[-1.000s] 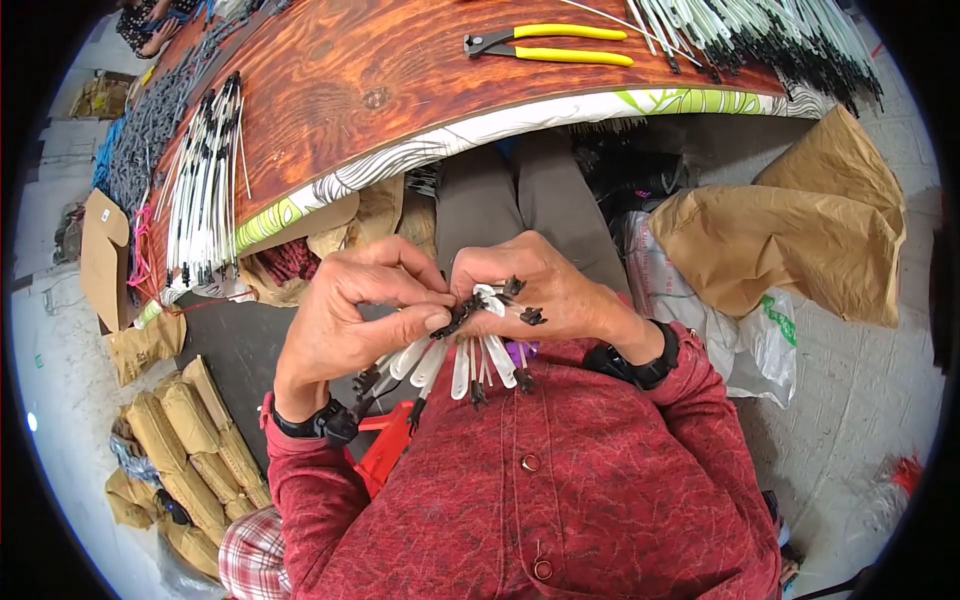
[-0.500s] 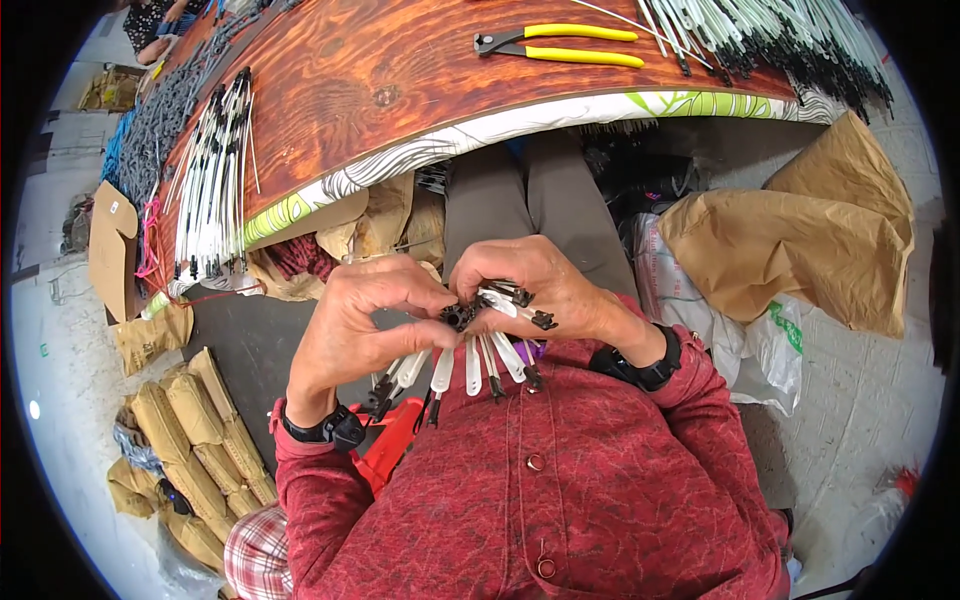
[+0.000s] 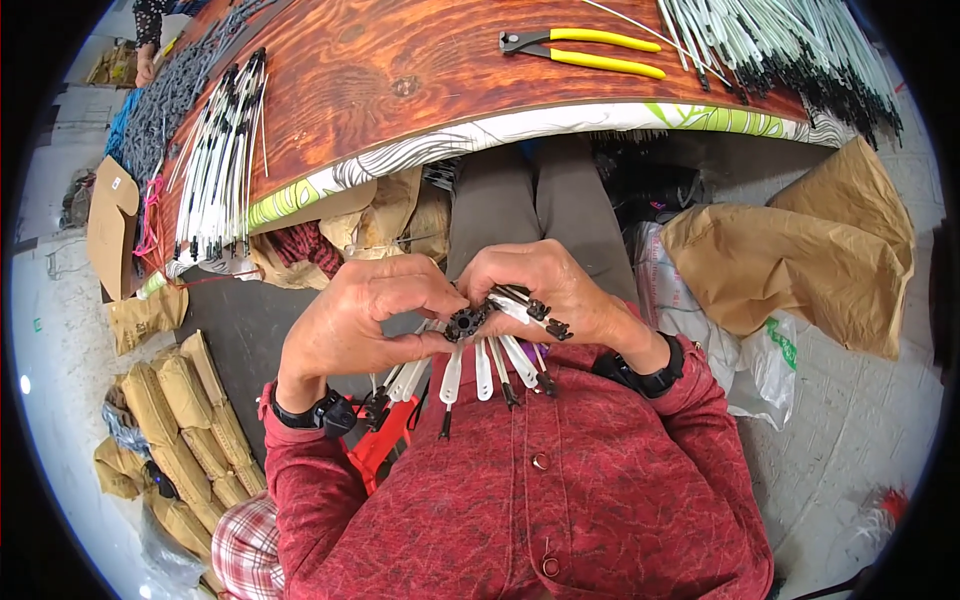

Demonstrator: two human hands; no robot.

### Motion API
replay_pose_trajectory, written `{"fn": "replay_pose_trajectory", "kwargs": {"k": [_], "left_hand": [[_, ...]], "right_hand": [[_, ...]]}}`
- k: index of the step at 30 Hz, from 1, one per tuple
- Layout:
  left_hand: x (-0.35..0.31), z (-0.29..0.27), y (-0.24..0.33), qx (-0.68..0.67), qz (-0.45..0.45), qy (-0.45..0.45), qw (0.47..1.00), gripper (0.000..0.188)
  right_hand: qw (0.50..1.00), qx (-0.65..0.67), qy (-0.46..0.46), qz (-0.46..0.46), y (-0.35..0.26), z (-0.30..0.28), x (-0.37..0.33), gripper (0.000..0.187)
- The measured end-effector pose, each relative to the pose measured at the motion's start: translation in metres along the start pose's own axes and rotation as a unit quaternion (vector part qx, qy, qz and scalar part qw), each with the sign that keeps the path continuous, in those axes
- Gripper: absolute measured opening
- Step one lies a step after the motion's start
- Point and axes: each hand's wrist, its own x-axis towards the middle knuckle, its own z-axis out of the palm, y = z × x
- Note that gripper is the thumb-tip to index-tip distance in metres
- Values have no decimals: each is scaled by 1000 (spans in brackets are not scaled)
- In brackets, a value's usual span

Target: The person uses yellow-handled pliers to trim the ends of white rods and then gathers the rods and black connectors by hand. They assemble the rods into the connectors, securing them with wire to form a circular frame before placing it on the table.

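Over my lap I hold a small black round hub with notches around its rim. My left hand pinches its left side between thumb and forefinger. My right hand is closed around the hub's right side and some thin white ribs with black end pieces, several of which stick out past its fingers. More flat white ribs fan downward below both hands, against my red shirt. The fingers partly hide where the ribs join the hub.
Yellow-handled end cutters lie on the brown wooden table ahead. White ribs with black ends are piled at the table's left and far right. Brown paper and plastic bags are at right; wrapped brown bundles at lower left.
The hub has tilted so its round notched face shows more plainly between my fingers. The ribs hang slightly lower and to the right. Both hands keep their grip; the view has shifted a little.
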Motion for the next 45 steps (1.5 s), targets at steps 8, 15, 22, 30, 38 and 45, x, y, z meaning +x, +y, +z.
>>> {"fn": "replay_pose_trajectory", "kwargs": {"k": [8,15,22,30,38,45], "left_hand": [[2,0,-1,36,22,19,999,34],[1,4,-5,35,12,36,999,34],[4,9,-6,72,32,57,995,28],[3,13,-19,-7,52,55,997,28],[-1,21,-29,-90,15,43,995,29],[-2,18,-37,-171,5,38,984,34]], "right_hand": [[1000,4,1,10,-1,0,-1,28],[1000,5,12,-5,2,1,-3,26],[999,12,30,8,-3,-1,-2,26],[1000,-7,28,2,-1,-1,-2,30],[996,2,84,-9,-3,7,-1,28],[997,-13,71,7,-5,6,-1,28]]}}
